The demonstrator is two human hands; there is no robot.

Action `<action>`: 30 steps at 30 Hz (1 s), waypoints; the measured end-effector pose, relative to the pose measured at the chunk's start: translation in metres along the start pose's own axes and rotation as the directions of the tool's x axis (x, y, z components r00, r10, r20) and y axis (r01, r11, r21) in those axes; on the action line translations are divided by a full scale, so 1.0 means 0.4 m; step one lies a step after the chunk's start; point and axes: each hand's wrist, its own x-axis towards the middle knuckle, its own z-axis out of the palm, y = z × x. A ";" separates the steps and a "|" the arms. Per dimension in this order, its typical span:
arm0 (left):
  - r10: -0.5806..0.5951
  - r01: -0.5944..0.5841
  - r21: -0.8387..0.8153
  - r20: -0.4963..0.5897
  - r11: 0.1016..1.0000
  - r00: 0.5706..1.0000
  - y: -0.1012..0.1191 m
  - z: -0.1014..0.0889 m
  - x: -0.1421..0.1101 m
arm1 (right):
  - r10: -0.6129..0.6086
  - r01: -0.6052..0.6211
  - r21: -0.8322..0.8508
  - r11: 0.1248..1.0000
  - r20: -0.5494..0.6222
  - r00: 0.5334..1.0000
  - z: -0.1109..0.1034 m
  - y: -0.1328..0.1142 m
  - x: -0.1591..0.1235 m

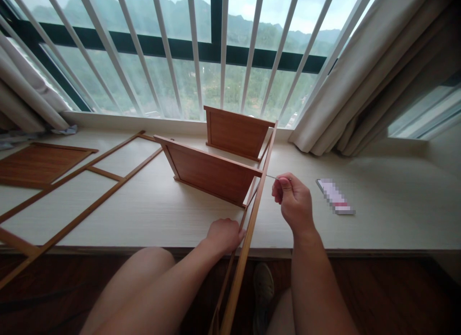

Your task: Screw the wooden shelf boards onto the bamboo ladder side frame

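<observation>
My right hand (293, 198) is closed in a pinch on a thin metal hex key (271, 176). Its tip meets the outer side of an upright wooden side frame (256, 210), level with the end of a brown panel (212, 172). Lower down, my left hand (225, 235) is wrapped round the inner rail of that same frame, its fingers partly hidden behind the wood. A second brown panel (236, 133) joins the frame farther back, towards the window. Both panels stand on edge, to the left of the frame.
On the left of the pale ledge (118, 215) lie another ladder-like wooden frame (104, 200) and a loose brown panel (46, 164). A phone (335, 197), its screen blurred, rests at right. Behind are a barred window (223, 52) and curtains (345, 76). The ledge's front edge runs above my legs.
</observation>
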 end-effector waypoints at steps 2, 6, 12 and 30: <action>0.004 -0.004 0.003 -0.002 1.000 1.000 -0.001 0.002 0.002 | -0.016 0.017 -0.015 1.000 0.009 1.000 -0.002 -0.001 0.000; 0.012 -0.012 0.003 -0.004 1.000 1.000 -0.002 0.003 0.003 | 0.014 -0.014 0.054 0.998 0.009 1.000 0.000 -0.001 0.000; 0.020 -0.020 0.008 -0.008 1.000 1.000 -0.005 0.008 0.001 | 0.188 -0.177 0.340 0.924 0.000 0.982 0.013 -0.001 0.003; 0.021 -0.021 -0.006 0.022 1.000 1.000 -0.002 -0.005 -0.002 | 0.229 -0.243 0.285 0.927 0.079 0.970 0.000 -0.004 0.005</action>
